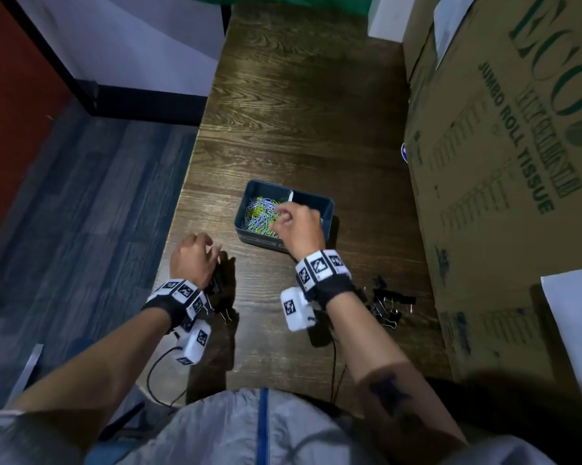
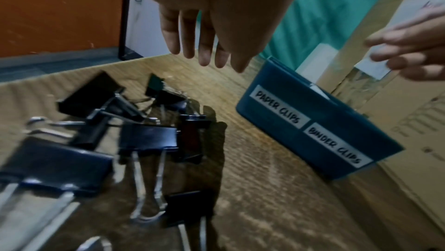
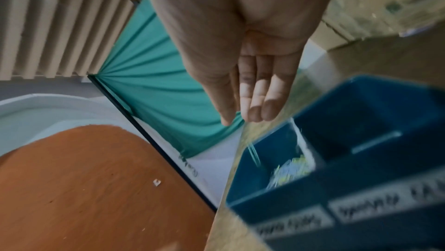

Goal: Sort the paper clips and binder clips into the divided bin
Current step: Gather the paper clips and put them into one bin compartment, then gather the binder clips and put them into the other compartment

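Note:
A blue divided bin [image 1: 259, 242] stands on the dark wooden table, labelled "PAPER CLIPS" and "BINDER CLIPS" on its front wall [image 2: 313, 140]. Coloured paper clips [image 1: 261, 214] fill its left compartment [image 3: 291, 169]; the right compartment [image 3: 361, 121] looks bare. My right hand [image 1: 293, 223] hovers over the paper clip side with straight fingers [image 3: 255, 110] and holds nothing. A thin blurred streak [image 3: 254, 153] hangs in the air below them. My left hand [image 1: 195, 253] is open [image 2: 204, 59] above a pile of black binder clips [image 2: 148, 137]. More binder clips [image 1: 388, 303] lie by my right wrist.
Large cardboard boxes [image 1: 501, 162] wall off the table's right side, close to the bin. A white sheet [image 1: 575, 313] lies on one at lower right. The table's left edge [image 1: 182, 182] drops to a blue-grey floor just beside my left hand.

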Action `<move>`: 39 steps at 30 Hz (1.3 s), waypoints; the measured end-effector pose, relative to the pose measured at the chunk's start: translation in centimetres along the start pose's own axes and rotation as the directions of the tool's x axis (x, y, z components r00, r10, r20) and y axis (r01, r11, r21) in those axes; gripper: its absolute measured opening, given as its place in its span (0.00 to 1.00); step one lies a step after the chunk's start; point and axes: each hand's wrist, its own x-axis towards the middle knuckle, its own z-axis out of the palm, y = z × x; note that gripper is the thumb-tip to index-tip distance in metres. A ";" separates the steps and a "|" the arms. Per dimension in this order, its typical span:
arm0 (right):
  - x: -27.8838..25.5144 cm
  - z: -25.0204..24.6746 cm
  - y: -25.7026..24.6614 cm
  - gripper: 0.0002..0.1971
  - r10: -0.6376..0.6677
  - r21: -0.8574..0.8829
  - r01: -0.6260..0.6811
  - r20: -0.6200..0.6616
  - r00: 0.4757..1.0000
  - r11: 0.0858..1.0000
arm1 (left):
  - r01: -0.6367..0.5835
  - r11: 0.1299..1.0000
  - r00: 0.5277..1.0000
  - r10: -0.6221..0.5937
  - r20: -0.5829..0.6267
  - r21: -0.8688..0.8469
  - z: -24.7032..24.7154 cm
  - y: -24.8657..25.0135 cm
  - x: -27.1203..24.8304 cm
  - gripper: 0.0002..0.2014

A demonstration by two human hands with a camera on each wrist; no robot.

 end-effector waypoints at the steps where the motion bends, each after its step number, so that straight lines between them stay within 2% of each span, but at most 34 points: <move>1: 0.4 -0.5 0.0 0.10 -0.009 -0.009 0.008 -0.022 1.000 1.000 | 0.005 0.999 1.000 -0.006 0.031 0.046 0.1 -0.7 -0.1 0.16; 5: -0.1 -2.6 3.2 0.07 -0.017 -0.085 -0.004 -0.246 0.969 0.996 | 0.009 0.979 0.990 -0.038 0.137 0.205 0.1 -2.3 -0.5 0.30; 9: -3.3 -4.7 10.3 0.17 0.125 -0.249 -0.229 -0.373 0.920 0.941 | 0.053 0.971 0.948 -0.123 0.294 0.234 0.9 -3.4 -1.1 0.41; 12: -5.4 -6.3 15.6 0.30 0.311 -0.391 -0.420 -0.312 0.898 0.819 | 0.068 0.966 0.913 -0.161 0.374 0.249 2.2 -3.8 -2.3 0.45; 15: -6.7 -7.5 19.1 0.42 0.492 -0.516 -0.493 -0.151 0.858 0.701 | 0.010 0.960 0.916 -0.120 0.382 0.278 3.5 -3.4 -3.7 0.45; 17: -7.4 -7.4 20.5 0.49 0.608 -0.525 -0.542 -0.059 0.792 0.656 | -0.027 0.956 0.926 -0.087 0.368 0.293 4.4 -2.5 -4.5 0.43; 19: -8.0 -6.6 20.9 0.53 0.699 -0.465 -0.618 0.000 0.716 0.634 | -0.076 0.951 0.926 -0.044 0.375 0.301 5.2 -1.2 -5.4 0.41; 20: -8.2 -6.0 20.9 0.54 0.715 -0.421 -0.645 0.014 0.699 0.638 | -0.108 0.946 0.922 -0.019 0.387 0.304 5.6 -0.5 -5.8 0.41; 22: -8.6 -4.6 20.3 0.52 0.689 -0.394 -0.632 0.005 0.725 0.667 | -0.180 0.935 0.905 0.036 0.424 0.305 6.4 0.9 -6.6 0.40; 25: -9.0 -2.1 18.7 0.45 0.568 -0.493 -0.486 0.021 0.823 0.722 | -0.292 0.907 0.870 0.121 0.479 0.302 7.4 2.9 -7.7 0.38; 27: -9.5 -0.1 17.4 0.41 0.491 -0.546 -0.385 0.057 0.869 0.744 | -0.349 0.890 0.841 0.160 0.517 0.293 8.1 3.8 -8.2 0.38; 30: -9.9 2.8 15.0 0.38 0.440 -0.568 -0.283 0.158 0.884 0.773 | -0.427 0.857 0.794 0.204 0.572 0.287 8.2 4.3 -8.4 0.40; 33: -10.0 3.8 13.0 0.35 0.332 -0.562 -0.151 0.235 0.913 0.814 | -0.464 0.863 0.755 0.267 0.599 0.200 6.8 4.0 -8.2 0.41; 36: -9.6 2.1 12.2 0.32 0.277 -0.509 -0.143 0.199 0.940 0.849 | -0.422 0.898 0.799 0.303 0.520 0.124 4.3 2.8 -7.6 0.39; 37: -9.5 1.3 12.3 0.33 0.293 -0.500 -0.172 0.174 0.940 0.849 | -0.404 0.905 0.821 0.293 0.491 0.134 3.2 2.4 -7.4 0.40; 39: -9.4 -0.5 13.2 0.42 0.382 -0.474 -0.276 0.143 0.913 0.836 | -0.375 0.896 0.855 0.234 0.463 0.239 1.1 0.9 -7.0 0.46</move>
